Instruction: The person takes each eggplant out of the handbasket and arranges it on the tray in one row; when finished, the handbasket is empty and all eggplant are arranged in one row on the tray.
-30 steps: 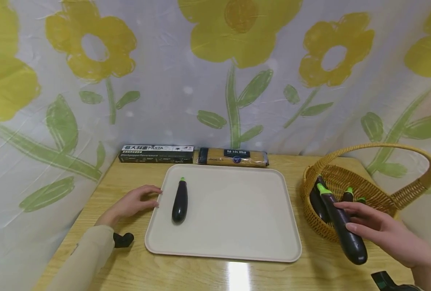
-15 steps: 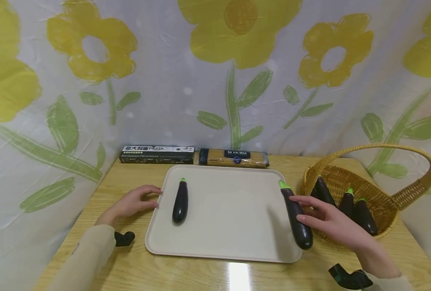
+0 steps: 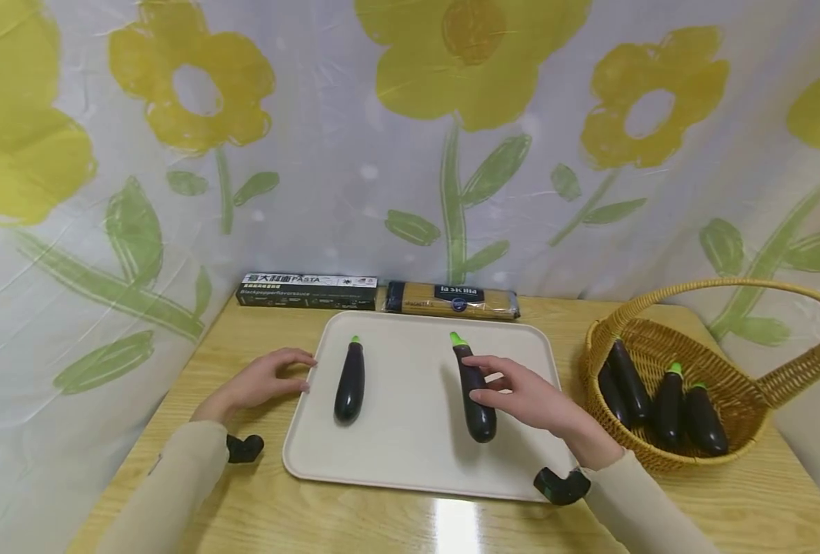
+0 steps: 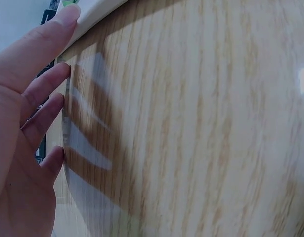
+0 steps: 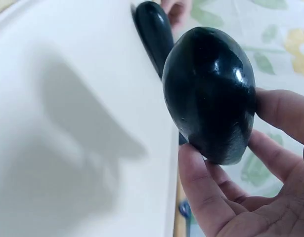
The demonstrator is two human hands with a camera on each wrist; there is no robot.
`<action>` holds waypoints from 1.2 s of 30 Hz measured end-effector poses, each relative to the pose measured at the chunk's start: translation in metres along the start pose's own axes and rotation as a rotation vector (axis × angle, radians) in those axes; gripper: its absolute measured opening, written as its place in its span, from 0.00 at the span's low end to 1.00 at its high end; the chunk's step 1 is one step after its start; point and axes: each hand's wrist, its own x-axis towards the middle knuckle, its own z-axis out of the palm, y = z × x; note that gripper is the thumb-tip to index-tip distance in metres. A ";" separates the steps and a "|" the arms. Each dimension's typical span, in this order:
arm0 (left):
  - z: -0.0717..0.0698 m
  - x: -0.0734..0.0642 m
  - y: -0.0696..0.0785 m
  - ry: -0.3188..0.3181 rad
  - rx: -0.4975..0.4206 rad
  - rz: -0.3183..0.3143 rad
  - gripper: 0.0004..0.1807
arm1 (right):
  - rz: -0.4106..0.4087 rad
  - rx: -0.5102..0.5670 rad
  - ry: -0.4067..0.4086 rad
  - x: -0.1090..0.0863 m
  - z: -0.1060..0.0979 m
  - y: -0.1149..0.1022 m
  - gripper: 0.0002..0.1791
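Observation:
Above the white tray (image 3: pixel 410 454), my right hand (image 3: pixel 524 392) pinches a dark purple eggplant (image 3: pixel 478 408) with a green stem end between thumb and fingers. In the right wrist view the eggplant (image 5: pixel 208 94) hangs off the tray surface, with its shadow below. A second eggplant (image 3: pixel 350 385) lies on the tray's left side. My left hand (image 3: pixel 265 378) rests at the tray's left edge, fingers loosely bent and thumb near the rim. In the left wrist view, the left hand (image 4: pixel 23 113) holds nothing; its fingertips are over the wooden table.
To the right stands a wicker basket (image 3: pixel 784 385) with a tall handle and several eggplants (image 3: pixel 669 408) inside. Behind the tray lie a black pasta box (image 3: pixel 306 292) and a spaghetti packet (image 3: pixel 451 300), in front of a flowered curtain (image 3: pixel 327 154).
My right hand has carried the eggplant leftward from over the basket to above the tray's right half. The left hand has stayed at the tray's edge. The head view has shifted slightly.

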 end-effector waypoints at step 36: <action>0.001 0.001 -0.001 -0.001 0.013 0.008 0.22 | -0.011 -0.275 -0.093 0.125 0.089 -0.024 0.29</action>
